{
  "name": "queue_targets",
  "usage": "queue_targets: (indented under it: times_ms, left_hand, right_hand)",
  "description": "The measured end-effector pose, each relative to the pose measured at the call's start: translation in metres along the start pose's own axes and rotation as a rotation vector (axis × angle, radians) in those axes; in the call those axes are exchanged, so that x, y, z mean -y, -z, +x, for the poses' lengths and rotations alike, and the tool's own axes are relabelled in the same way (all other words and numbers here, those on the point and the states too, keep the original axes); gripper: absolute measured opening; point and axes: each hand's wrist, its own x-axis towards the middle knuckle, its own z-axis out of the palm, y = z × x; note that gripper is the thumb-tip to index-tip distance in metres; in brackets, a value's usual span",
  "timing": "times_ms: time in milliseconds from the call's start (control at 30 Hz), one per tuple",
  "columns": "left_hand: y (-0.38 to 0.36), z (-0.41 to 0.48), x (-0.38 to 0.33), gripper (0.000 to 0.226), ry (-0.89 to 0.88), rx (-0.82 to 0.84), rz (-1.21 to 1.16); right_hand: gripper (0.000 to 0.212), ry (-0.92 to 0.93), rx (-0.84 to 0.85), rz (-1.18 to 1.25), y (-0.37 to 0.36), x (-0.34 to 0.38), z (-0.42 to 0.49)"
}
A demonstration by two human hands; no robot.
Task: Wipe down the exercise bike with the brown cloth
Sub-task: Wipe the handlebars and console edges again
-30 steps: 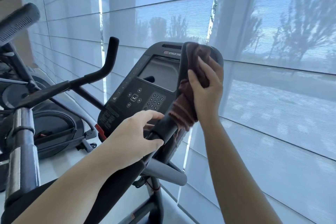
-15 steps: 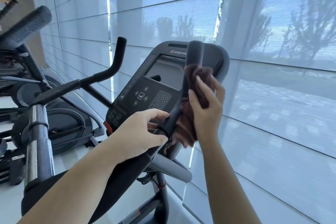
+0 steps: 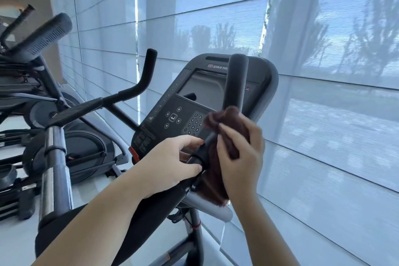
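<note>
- Right grip point(image 3: 239, 157) grasps the brown cloth point(image 3: 216, 185), fingers curled over it. The cloth is bunched round the lower part of the right handlebar point(image 3: 235, 80), just in front of the console point(image 3: 200, 90). Hand is blurred, so exact finger placement is unclear.
- Left grip point(image 3: 172, 164) is clenched round the same bar just below the cloth, nearly touching the right one.
- Risk: the two grips sit so close that a further downward stroke likely bumps the left knuckles. The patch under the left grip goes unwiped unless that hand moves.
- Risk: the cloth is wadded, not flat, so contact area is small and streaks or missed strips are likely.
- Risk: a loose tail hangs below the right grip, close to the grey crossbar point(image 3: 207, 205), and could snag there.
- Risk: the top of the bunch is right beside the keypad point(image 3: 193, 125), so a stray swipe could press keys.
- Rest of the exercise bike point(image 3: 155, 207) looks untouched by the cloth right now: left handlebar point(image 3: 149, 67), console face, frame.
- Room: gym, pale glossy floor point(image 3: 17, 244), another machine point(image 3: 86, 151) to the left, full-height windows with sheer blinds point(image 3: 323, 114), tree shapes beyond.
</note>
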Motion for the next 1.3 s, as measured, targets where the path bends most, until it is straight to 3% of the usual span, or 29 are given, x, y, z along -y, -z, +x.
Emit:
queue_targets:
  times_ms: [167,267,400,567,733,867,1033,1167,1300]
  left_hand:
    - [-0.002,-0.012,0.000,0.042,-0.037,-0.090,0.265]
    - [-0.008,-0.014,-0.003,0.047,-0.058,-0.129,0.353]
    - [-0.008,-0.016,-0.002,0.045,-0.097,-0.134,0.352]
    - [-0.008,-0.015,0.003,0.043,-0.127,-0.125,0.344]
    - [-0.009,-0.015,0.004,0.044,-0.165,-0.109,0.395]
    - [-0.012,-0.018,0.005,0.050,-0.209,-0.123,0.506]
    - [-0.018,-0.026,0.010,0.059,-0.307,-0.109,0.731]
    - [-0.013,-0.030,0.012,0.061,-0.311,-0.066,0.686]
    - [0.000,-0.042,0.017,0.053,-0.357,-0.011,0.560]
  right_hand:
    - [0.016,0.113,0.134,-0.126,0.010,0.002,0.026]
    - [0.015,0.188,0.133,-0.211,0.005,0.002,0.038]
    - [0.017,0.099,0.049,-0.070,0.008,0.002,-0.008]
    - [0.020,0.115,0.153,0.045,0.027,-0.001,0.015]
    - [0.026,0.018,-0.131,0.048,0.016,0.004,0.096]
    - [0.040,-0.117,-0.007,0.037,-0.009,0.002,0.094]
    - [0.036,-0.123,0.011,0.054,-0.003,-0.009,0.062]
    - [0.035,-0.118,-0.045,0.037,-0.011,-0.002,0.100]
    - [0.034,-0.101,-0.035,-0.058,-0.013,0.003,0.074]
